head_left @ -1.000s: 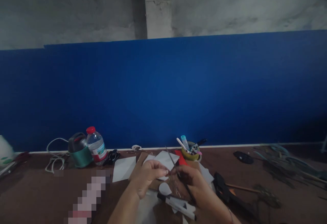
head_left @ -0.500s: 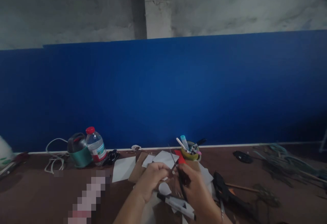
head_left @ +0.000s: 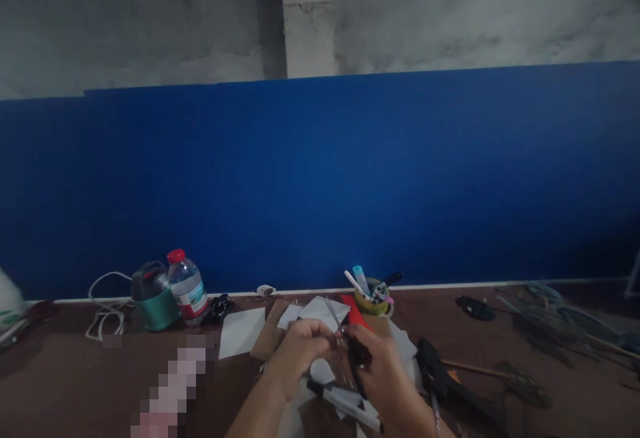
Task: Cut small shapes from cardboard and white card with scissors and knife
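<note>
My right hand (head_left: 384,363) grips a pair of scissors (head_left: 358,379), its dark handles in the fingers and the thin blades pointing up and to the left. Close beside the blades, my left hand (head_left: 300,353) is closed in a pinch. Whatever lies between its thumb and forefinger is too small and blurred to make out. Below the hands are a rounded white paper piece (head_left: 322,371) and a white marker with a black cap (head_left: 353,409). Behind them, white paper sheets (head_left: 320,308) overlap brown cardboard (head_left: 270,331) and a red piece (head_left: 356,313).
A yellow-green cup (head_left: 373,305) of pens stands at the back. To the right lie a black gun-shaped tool (head_left: 450,385) and tangled, thin strands (head_left: 545,325). A red-capped water bottle (head_left: 189,291) and a green container (head_left: 157,308) stand left, near a white cable (head_left: 105,318).
The scissors have tilted slightly, their blade tips moving a little left and down. My left fingers have shifted slightly right, nearer the blades. The other things stay put.
</note>
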Action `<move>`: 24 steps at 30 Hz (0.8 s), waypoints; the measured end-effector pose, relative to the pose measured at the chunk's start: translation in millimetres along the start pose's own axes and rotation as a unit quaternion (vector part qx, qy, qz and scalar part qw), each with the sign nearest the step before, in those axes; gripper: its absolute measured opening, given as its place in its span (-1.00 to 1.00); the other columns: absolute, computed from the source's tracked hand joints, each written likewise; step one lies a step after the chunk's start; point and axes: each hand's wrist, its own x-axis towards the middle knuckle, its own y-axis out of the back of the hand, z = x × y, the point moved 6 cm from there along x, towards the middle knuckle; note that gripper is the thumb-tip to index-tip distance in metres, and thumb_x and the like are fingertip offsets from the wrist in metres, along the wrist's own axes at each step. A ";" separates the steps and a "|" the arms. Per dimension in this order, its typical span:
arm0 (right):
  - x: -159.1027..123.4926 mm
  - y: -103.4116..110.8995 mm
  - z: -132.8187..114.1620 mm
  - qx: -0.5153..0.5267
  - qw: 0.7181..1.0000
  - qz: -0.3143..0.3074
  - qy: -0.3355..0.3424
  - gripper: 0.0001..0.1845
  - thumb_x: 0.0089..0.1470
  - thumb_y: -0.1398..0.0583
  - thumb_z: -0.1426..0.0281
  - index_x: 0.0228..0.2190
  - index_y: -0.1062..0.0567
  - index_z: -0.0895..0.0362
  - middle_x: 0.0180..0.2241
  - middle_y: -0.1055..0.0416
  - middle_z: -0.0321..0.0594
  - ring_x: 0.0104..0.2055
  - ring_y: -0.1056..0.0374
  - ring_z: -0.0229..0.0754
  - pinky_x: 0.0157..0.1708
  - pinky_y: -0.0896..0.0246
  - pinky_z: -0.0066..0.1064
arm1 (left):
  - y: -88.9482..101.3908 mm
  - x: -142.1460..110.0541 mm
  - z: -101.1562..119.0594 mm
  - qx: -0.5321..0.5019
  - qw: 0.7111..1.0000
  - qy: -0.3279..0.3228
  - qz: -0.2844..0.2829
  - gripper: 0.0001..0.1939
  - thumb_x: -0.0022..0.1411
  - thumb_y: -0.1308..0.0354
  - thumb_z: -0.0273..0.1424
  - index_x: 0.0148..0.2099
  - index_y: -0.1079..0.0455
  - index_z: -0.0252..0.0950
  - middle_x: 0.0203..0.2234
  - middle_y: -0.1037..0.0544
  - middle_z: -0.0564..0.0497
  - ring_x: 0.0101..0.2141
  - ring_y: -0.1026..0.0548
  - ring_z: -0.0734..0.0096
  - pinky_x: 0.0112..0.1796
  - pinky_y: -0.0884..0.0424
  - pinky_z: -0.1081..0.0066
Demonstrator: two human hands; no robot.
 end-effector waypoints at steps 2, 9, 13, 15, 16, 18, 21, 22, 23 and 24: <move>-0.7 -0.3 0.5 0.006 1.000 -0.002 0.005 -0.91 0.00 -0.13 0.40 -0.44 -0.44 0.13 -0.56 -0.40 -0.27 -0.53 -0.22 -0.27 -0.53 -0.07 -0.51 | -1.4 -0.8 -2.2 -0.010 1.000 0.014 -0.001 -0.92 -0.22 -0.21 -0.44 -0.56 -0.37 -0.31 -0.69 -0.42 0.12 -0.61 -0.29 0.50 -0.51 -0.10 0.48; -3.3 1.9 11.1 -0.039 0.997 0.060 0.009 -0.89 -0.06 -0.14 0.49 -0.42 -0.44 0.09 -0.53 -0.41 -0.25 -0.49 -0.25 -0.21 -0.50 -0.05 -0.49 | -12.1 2.3 -7.2 -0.079 0.996 -0.007 -0.052 -0.91 -0.19 -0.17 -0.48 -0.50 -0.35 -0.32 -0.66 -0.42 0.11 -0.60 -0.31 0.52 -0.50 -0.15 0.50; -1.8 -0.5 8.6 -0.018 0.999 0.025 0.014 -0.91 -0.01 -0.13 0.44 -0.40 -0.44 0.09 -0.52 -0.43 -0.23 -0.50 -0.27 -0.22 -0.50 -0.08 -0.48 | -9.1 4.2 -9.2 -0.082 0.996 -0.001 -0.037 -0.91 -0.21 -0.17 -0.48 -0.52 -0.33 -0.31 -0.68 -0.39 0.13 -0.61 -0.30 0.52 -0.51 -0.14 0.49; -1.4 -0.1 7.7 -0.011 1.000 0.019 0.011 -0.92 0.00 -0.15 0.40 -0.39 -0.43 0.10 -0.53 -0.42 -0.24 -0.51 -0.26 -0.22 -0.51 -0.07 -0.48 | -8.4 3.9 -9.6 -0.080 0.996 0.003 -0.030 -0.91 -0.21 -0.18 -0.46 -0.52 -0.33 -0.31 -0.67 -0.41 0.11 -0.59 -0.32 0.50 -0.50 -0.16 0.48; -1.3 0.7 7.6 -0.013 1.000 0.023 0.011 -0.93 0.00 -0.15 0.40 -0.40 -0.43 0.10 -0.54 -0.41 -0.25 -0.51 -0.26 -0.22 -0.52 -0.06 -0.48 | -8.5 3.6 -9.3 -0.078 0.997 0.001 -0.028 -0.91 -0.21 -0.17 -0.47 -0.52 -0.34 -0.32 -0.67 -0.41 0.10 -0.58 -0.33 0.49 -0.49 -0.16 0.48; -1.6 2.6 8.1 -0.021 0.999 0.042 0.012 -0.95 -0.01 -0.15 0.40 -0.44 -0.43 0.09 -0.55 -0.39 -0.25 -0.50 -0.25 -0.21 -0.52 -0.05 -0.48 | -9.0 3.1 -8.7 -0.078 0.997 -0.008 -0.026 -0.92 -0.20 -0.16 -0.48 -0.52 -0.35 -0.32 -0.66 -0.42 0.09 -0.58 -0.33 0.49 -0.48 -0.17 0.48; -2.3 3.0 9.1 -0.004 0.998 0.063 0.007 -0.93 0.00 -0.12 0.43 -0.44 -0.43 0.09 -0.54 -0.38 -0.26 -0.49 -0.24 -0.21 -0.50 -0.06 -0.48 | -8.2 3.6 -9.6 -0.082 0.996 -0.017 -0.015 -0.93 -0.18 -0.17 -0.48 -0.52 -0.35 -0.33 -0.66 -0.41 0.10 -0.58 -0.33 0.51 -0.48 -0.17 0.49; -2.4 2.2 9.2 0.016 0.998 0.065 0.000 -0.92 0.01 -0.12 0.43 -0.41 -0.43 0.10 -0.53 -0.38 -0.26 -0.48 -0.24 -0.22 -0.48 -0.08 -0.48 | -7.4 4.2 -10.0 -0.088 0.996 -0.020 -0.009 -0.93 -0.17 -0.18 -0.47 -0.51 -0.35 -0.33 -0.66 -0.41 0.10 -0.57 -0.33 0.50 -0.48 -0.18 0.49; -2.4 0.7 9.3 0.044 0.997 0.064 -0.010 -0.90 0.02 -0.11 0.42 -0.37 -0.43 0.10 -0.51 -0.39 -0.25 -0.47 -0.24 -0.22 -0.47 -0.10 -0.48 | -6.1 4.8 -10.3 -0.095 0.995 -0.024 0.000 -0.92 -0.16 -0.19 -0.46 -0.50 -0.36 -0.32 -0.65 -0.41 0.10 -0.57 -0.33 0.50 -0.48 -0.19 0.49; -2.3 -1.7 9.3 0.078 0.995 0.058 -0.024 -0.89 0.03 -0.11 0.40 -0.35 -0.42 0.12 -0.50 -0.38 -0.25 -0.47 -0.25 -0.22 -0.46 -0.11 -0.48 | -4.4 5.3 -10.3 -0.105 0.994 -0.031 0.013 -0.91 -0.14 -0.20 -0.44 -0.49 -0.37 -0.32 -0.64 -0.42 0.10 -0.56 -0.34 0.49 -0.47 -0.20 0.48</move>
